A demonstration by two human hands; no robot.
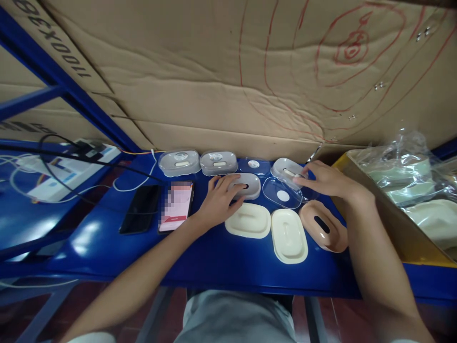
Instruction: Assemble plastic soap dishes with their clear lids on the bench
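My left hand (224,199) lies with its fingers spread over a grey oval lid (253,186) that has a dark slot. My right hand (323,178) is at the back right, thumb and forefinger closed on the edge of a clear plastic cover over another grey oval lid (283,166). Between the hands lies a clear oval cover (274,194) with a round white label. Nearer to me are a cream oval tray (248,221), a second cream tray (289,238) and a peach oval lid (323,227) with a dark slot.
Along the cardboard wall (200,105) stand two covered grey lids (178,164) and a clear cover (254,166). Two phones (176,205) lie at left, near cables and a power strip (60,178). An open carton (378,205) with bagged pieces stands at right.
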